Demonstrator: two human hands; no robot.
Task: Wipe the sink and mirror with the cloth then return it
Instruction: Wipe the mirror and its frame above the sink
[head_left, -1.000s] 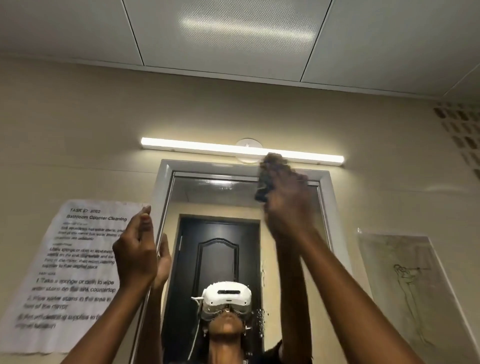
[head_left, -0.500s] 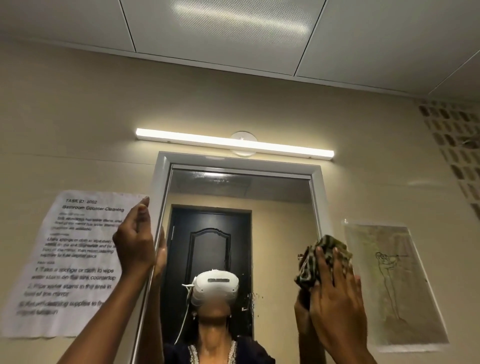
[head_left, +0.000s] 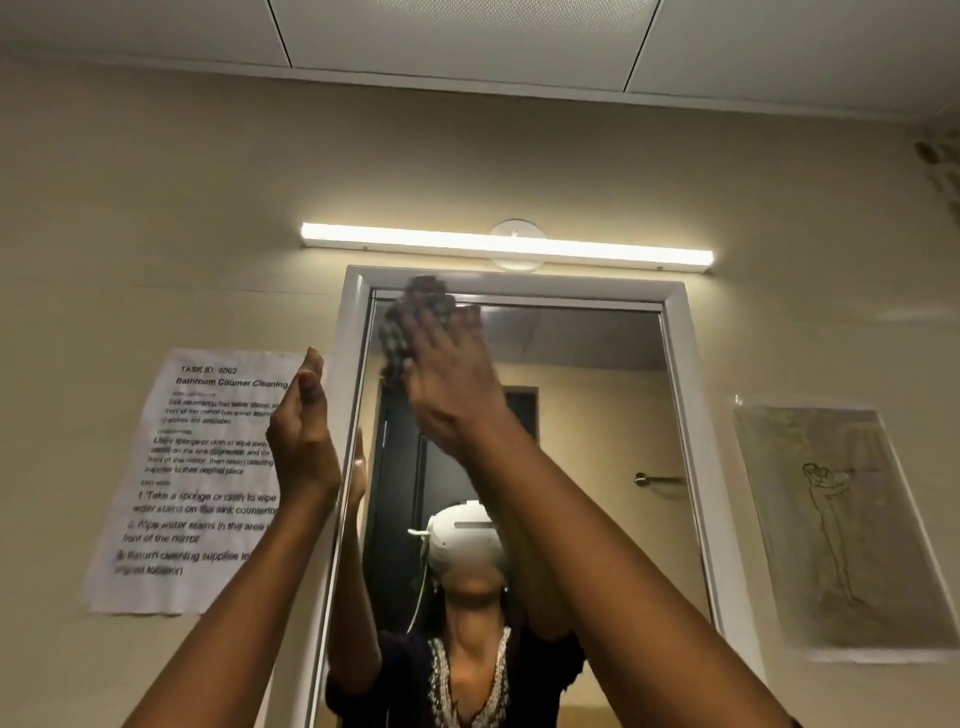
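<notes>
- Reaching high, right hand (head_left: 452, 395) flat, fingers spread, pressing the cloth (head_left: 413, 322) against the mirror (head_left: 571, 415) near its top left corner (blurred).
- Left hand (head_left: 301, 441) open, empty, at the frame (head_left: 347, 364).
- Light bar (head_left: 506, 247) glowing above.

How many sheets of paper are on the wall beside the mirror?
2. The printed instruction sheet hangs left of the mirror, partly behind the left hand. The drawing sheet hangs to its right.

We face a beige wall (head_left: 519, 156) under a panelled ceiling (head_left: 467, 36); a lit tube lamp (head_left: 506, 248) glows at twelve o'clock, a printed sheet (head_left: 197, 478) at nine, a drawing (head_left: 836, 525) at three.
</notes>
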